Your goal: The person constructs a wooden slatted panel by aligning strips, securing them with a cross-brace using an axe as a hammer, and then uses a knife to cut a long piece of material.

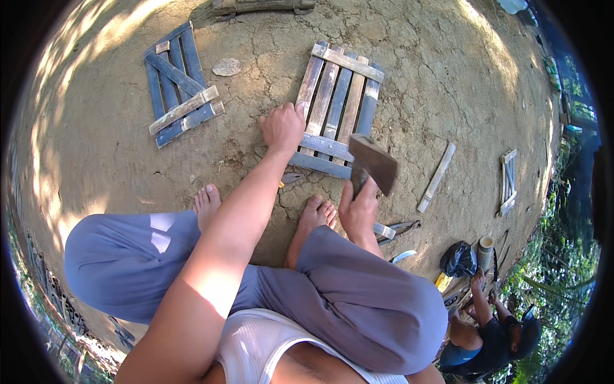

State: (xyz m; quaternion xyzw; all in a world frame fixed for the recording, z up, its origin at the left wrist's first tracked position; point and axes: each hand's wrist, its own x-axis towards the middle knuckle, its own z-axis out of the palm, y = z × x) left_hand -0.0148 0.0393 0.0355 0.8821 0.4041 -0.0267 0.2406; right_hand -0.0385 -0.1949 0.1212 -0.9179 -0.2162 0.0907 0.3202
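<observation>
Seen from above, a seated person works a slatted wooden panel (338, 109) that lies flat on the cracked earth ground (441, 83), just beyond the person's bare feet. The left hand (282, 127) presses on the panel's near left corner, fingers curled down against the end of the outermost slat, gripping nothing else. The right hand (358, 211) hovers off the panel's near right corner, its fingers closed round the handle of a broad-bladed chopper (373, 164), whose rusty blade hangs above the panel's near crosspiece. The panel's slats run away from the person, tilted a little to the right, while its two crosspieces lie across them; the near crosspiece (323, 156) sits directly beyond the right-hand fingers and between the two hands, so the right hand with the blade is the nearer one to it. Left of the panel, well apart, lies a second, bluish panel (179, 86) of the same build with a flat stone (226, 66) beside it. Right of the panel rests a loose wooden slat (437, 176), and farther right a small narrow panel (508, 182). Near the panel's near right corner, close by the right wrist, lie pliers (401, 228) and a small blade (403, 256). Well beyond these, another person (492, 333) crouches beside a black bag (458, 259) and a bamboo section (486, 251).
</observation>
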